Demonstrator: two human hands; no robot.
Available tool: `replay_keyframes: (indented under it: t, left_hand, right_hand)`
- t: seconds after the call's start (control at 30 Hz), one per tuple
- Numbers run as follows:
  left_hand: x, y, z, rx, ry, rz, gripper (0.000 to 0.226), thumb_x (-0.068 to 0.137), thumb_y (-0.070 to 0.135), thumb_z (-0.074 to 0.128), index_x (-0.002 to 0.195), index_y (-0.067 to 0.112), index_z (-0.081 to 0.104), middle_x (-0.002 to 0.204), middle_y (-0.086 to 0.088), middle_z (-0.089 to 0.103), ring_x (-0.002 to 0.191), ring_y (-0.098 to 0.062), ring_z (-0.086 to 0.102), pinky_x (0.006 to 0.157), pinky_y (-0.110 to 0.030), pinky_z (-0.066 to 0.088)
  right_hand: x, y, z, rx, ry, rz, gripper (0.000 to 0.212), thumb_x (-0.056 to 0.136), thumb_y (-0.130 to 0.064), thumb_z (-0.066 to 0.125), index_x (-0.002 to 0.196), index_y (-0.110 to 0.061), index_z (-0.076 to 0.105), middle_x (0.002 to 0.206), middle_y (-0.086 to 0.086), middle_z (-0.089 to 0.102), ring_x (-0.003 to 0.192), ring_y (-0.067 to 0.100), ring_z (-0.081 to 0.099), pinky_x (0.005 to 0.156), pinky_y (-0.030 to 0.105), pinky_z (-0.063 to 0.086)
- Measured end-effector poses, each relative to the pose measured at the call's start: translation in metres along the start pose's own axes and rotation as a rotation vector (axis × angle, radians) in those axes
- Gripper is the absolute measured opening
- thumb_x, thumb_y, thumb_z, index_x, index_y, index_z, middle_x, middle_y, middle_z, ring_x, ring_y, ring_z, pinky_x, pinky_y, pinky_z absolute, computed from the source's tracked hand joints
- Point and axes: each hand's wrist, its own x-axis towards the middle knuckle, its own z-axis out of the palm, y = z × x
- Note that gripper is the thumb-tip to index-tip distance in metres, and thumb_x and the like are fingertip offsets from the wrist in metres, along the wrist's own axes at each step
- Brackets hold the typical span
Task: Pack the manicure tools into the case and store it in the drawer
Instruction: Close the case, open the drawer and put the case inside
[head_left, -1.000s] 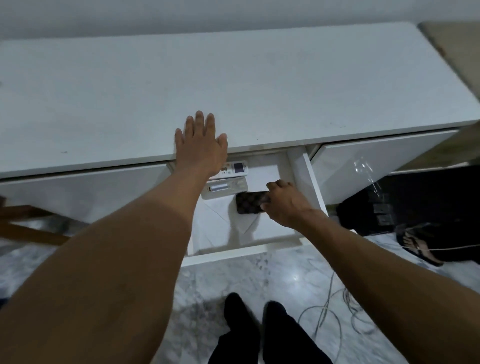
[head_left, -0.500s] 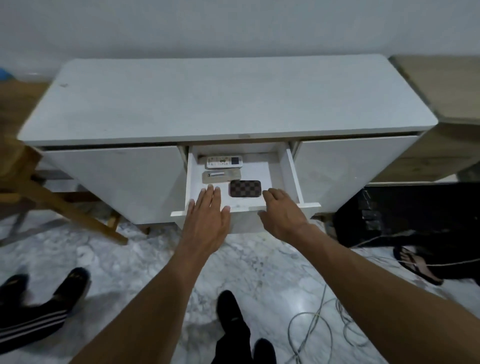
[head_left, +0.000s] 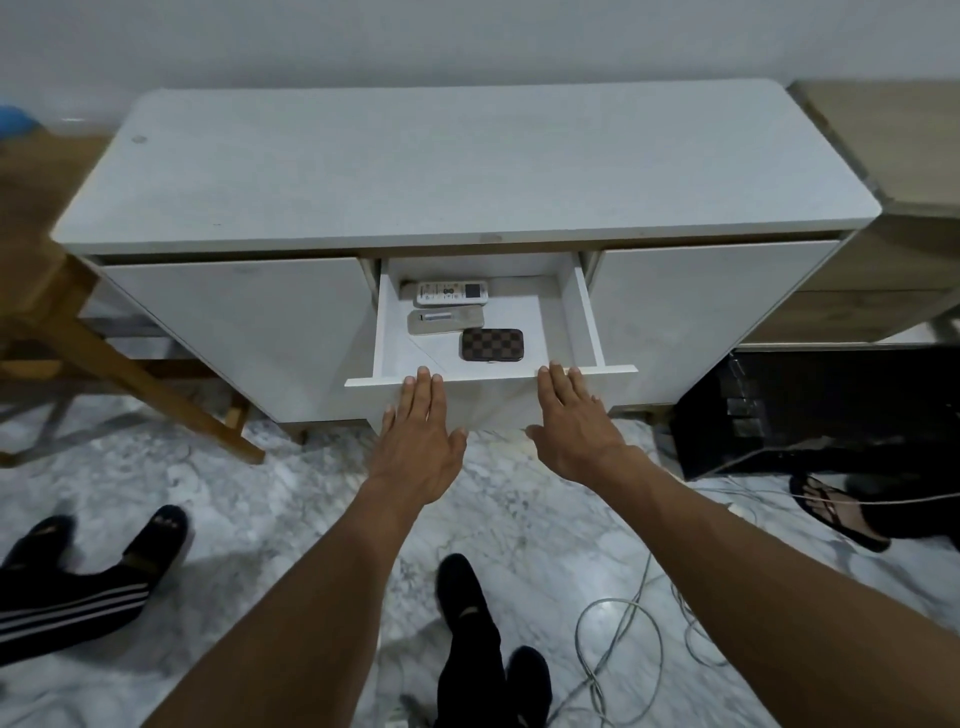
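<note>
A white cabinet (head_left: 467, 171) stands on marble floor, its middle drawer (head_left: 592, 332) pulled out. The brown checkered case (head_left: 492, 343) lies inside near the front. Left hand (head_left: 418, 436) and right hand (head_left: 576, 423) press flat, fingers spread, against the drawer front, grasping nothing.

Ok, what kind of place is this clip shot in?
Probably a room in a home: a white sideboard standing on a marble floor, its open drawer holding a remote control, loose cables lying about, and sandalled feet nearby.

Closed checkered case (head_left: 492, 343) flat in open drawer (head_left: 589, 312)

left hand (head_left: 418, 439): flat, fingers spread | right hand (head_left: 576, 427): flat, empty
</note>
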Motion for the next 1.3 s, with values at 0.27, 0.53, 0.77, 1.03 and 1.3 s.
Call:
replay_keyframes:
  t: [0.27, 0.53, 0.77, 1.03, 1.3]
  left_hand:
    - [0.047, -0.005, -0.023, -0.164, -0.067, -0.025, 0.073, 0.1, 0.056, 0.019, 0.154, 0.016, -0.009, 0.162, 0.002, -0.019, 0.148, -0.014, -0.018, 0.12, -0.043, 0.0]
    - [0.109, -0.016, -0.047, -0.121, -0.082, 0.009, 0.073, 0.099, 0.058, 0.016, 0.155, 0.018, -0.008, 0.162, 0.003, -0.017, 0.149, -0.015, -0.016, 0.121, -0.044, 0.0]
    - [0.152, -0.022, -0.059, -0.132, -0.089, 0.025, 0.071, 0.1, 0.057, 0.015, 0.155, 0.018, -0.009, 0.162, 0.002, -0.019, 0.148, -0.014, -0.019, 0.121, -0.043, -0.003]
    - [0.18, -0.028, -0.068, -0.139, -0.096, 0.035, 0.07, 0.101, 0.055, 0.015, 0.155, 0.019, -0.01, 0.161, 0.004, -0.021, 0.147, -0.012, -0.021, 0.121, -0.042, -0.006]
    - [0.197, -0.031, -0.069, -0.136, -0.086, 0.041, 0.069, 0.101, 0.054, 0.015, 0.155, 0.019, -0.009, 0.163, 0.002, -0.015, 0.148, -0.013, -0.018, 0.121, -0.042, -0.006]
  right_hand:
    - [0.045, 0.0, -0.024, 0.071, -0.031, 0.023, 0.077, 0.099, -0.054, 0.028, 0.154, -0.011, -0.004, 0.163, 0.005, -0.012, 0.151, 0.026, -0.013, 0.121, 0.051, 0.013]
    - [0.106, -0.003, -0.053, 0.079, -0.025, 0.058, 0.077, 0.098, -0.056, 0.026, 0.155, -0.012, -0.003, 0.164, 0.006, -0.01, 0.151, 0.026, -0.012, 0.122, 0.049, 0.011]
    - [0.146, -0.007, -0.07, 0.039, 0.011, 0.074, 0.079, 0.098, -0.055, 0.03, 0.154, -0.01, -0.002, 0.164, 0.008, -0.009, 0.151, 0.028, -0.008, 0.12, 0.049, 0.013]
    - [0.175, -0.008, -0.079, 0.031, 0.039, 0.096, 0.084, 0.096, -0.057, 0.035, 0.154, -0.009, -0.001, 0.164, 0.009, -0.007, 0.151, 0.028, -0.006, 0.12, 0.049, 0.013]
    - [0.191, -0.006, -0.081, 0.009, 0.095, 0.069, 0.087, 0.094, -0.06, 0.037, 0.154, -0.006, 0.005, 0.163, 0.009, 0.001, 0.151, 0.03, -0.002, 0.118, 0.052, 0.019]
